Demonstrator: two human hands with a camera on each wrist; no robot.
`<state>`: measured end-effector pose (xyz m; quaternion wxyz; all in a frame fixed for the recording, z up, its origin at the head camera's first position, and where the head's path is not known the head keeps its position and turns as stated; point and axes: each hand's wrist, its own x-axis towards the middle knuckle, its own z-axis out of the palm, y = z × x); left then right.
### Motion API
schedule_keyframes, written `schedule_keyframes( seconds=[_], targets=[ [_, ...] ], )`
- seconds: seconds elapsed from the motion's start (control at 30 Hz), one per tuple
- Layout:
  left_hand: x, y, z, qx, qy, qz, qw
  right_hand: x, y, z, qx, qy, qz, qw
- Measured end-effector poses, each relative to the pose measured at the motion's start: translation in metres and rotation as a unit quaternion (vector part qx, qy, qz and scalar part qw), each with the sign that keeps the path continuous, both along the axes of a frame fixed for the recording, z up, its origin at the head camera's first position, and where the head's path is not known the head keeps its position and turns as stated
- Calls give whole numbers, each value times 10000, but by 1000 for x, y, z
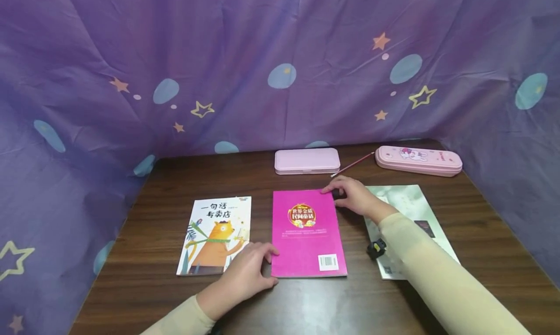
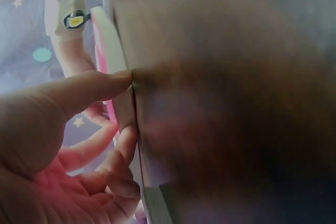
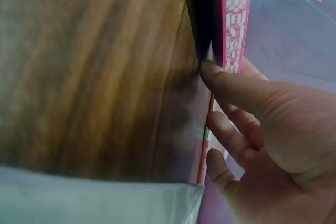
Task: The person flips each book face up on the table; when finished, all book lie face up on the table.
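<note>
A bright pink book [image 1: 302,250] lies flat on the table, its barcode at the lower right. Its lower left corner is touched by my left hand [image 1: 247,271], thumb by the bottom edge and index finger at the left edge. In the left wrist view that thumb rests against the page block [image 2: 124,111]. My right hand [image 1: 355,196] is at the top right corner, index finger along the top edge. The right wrist view shows its thumb beside the lettered pink spine [image 3: 235,19], the other fingers loosely bent.
Left of the pink book lies a white picture book [image 1: 218,216] with an orange animal. A pale green book [image 1: 404,199] is partly under my right forearm. Behind are a plain pink case [image 1: 307,160], a red pencil [image 1: 356,163] and a rabbit-printed pencil case [image 1: 417,161], before a purple curtain [image 1: 245,58].
</note>
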<state>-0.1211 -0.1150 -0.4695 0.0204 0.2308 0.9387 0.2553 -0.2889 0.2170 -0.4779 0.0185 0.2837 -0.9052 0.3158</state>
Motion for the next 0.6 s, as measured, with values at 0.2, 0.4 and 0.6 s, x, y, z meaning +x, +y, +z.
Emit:
schedule_keyframes(
  seconds=[0.2, 0.4, 0.6],
  targets=[
    [1, 5, -2, 39, 36, 309, 9995, 1, 6, 0, -89, -207, 162, 9996],
    [5, 7, -1, -8, 125, 495, 9987, 6, 8, 2, -174, -428, 168, 9988],
    [7, 8, -1, -223, 552, 587, 9965, 7, 13, 6, -297, -592, 203, 9976]
  ],
)
